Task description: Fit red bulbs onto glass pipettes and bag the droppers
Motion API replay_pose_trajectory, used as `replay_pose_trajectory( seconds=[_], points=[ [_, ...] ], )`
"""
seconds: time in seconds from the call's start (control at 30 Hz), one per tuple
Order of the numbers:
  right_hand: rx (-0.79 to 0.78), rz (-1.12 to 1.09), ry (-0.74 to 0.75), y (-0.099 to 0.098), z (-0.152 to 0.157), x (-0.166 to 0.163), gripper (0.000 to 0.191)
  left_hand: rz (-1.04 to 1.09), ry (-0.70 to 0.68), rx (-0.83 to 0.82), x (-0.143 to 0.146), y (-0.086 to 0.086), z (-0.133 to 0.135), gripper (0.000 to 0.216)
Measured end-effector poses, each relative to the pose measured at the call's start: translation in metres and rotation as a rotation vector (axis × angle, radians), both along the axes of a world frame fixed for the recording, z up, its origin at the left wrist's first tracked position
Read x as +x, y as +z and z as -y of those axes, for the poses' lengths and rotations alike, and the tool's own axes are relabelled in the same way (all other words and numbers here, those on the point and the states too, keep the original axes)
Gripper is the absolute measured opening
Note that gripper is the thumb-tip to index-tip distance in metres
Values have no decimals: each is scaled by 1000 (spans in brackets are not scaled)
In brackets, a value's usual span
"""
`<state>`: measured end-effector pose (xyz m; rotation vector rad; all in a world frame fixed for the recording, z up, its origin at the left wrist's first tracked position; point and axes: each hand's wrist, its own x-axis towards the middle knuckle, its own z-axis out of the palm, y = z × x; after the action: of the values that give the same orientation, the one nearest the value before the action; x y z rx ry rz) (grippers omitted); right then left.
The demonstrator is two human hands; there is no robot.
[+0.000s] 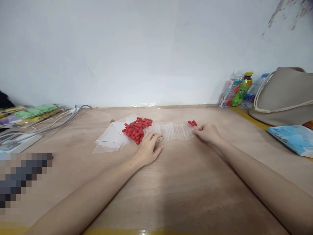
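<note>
A row of clear glass tubes [173, 131] lies side by side on the wooden table [171, 189]. My left hand [149, 148] rests flat at the row's left end, fingers spread on the tubes. My right hand [207, 132] touches the row's right end, fingers curled loosely against the tubes, beside two red rubber bulbs [192, 123]. A heap of red rubber bulbs [137, 128] sits just left of the tubes. Small clear zip bags [112, 138] lie stacked left of the heap.
Bottles [241, 89] and a beige bag [286, 96] stand at the back right, with a blue packet [292, 138] nearby. Cables [58, 122], green packs [36, 112] and a white device [17, 143] lie at the left. A white wall backs the table.
</note>
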<state>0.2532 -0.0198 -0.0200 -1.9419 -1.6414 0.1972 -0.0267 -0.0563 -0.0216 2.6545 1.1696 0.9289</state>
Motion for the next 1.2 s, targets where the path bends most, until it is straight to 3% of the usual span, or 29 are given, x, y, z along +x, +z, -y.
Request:
replay_pose_trajectory(
  seconds=[0.2, 0.4, 0.6, 1.2],
  points=[
    [-111, -3, -28, 5, -1, -2, 34, -9, 9, 4, 1, 0, 1, 36],
    [-80, 17, -11, 4, -1, -3, 34, -5, 9, 9, 1, 0, 0, 35],
    [-14, 43, -49, 1, -2, 3, 9, -13, 3, 7, 0, 0, 0, 34],
    [65, 233, 25, -5, -4, 5, 23, -16, -3, -2, 0, -1, 0, 33]
  ],
)
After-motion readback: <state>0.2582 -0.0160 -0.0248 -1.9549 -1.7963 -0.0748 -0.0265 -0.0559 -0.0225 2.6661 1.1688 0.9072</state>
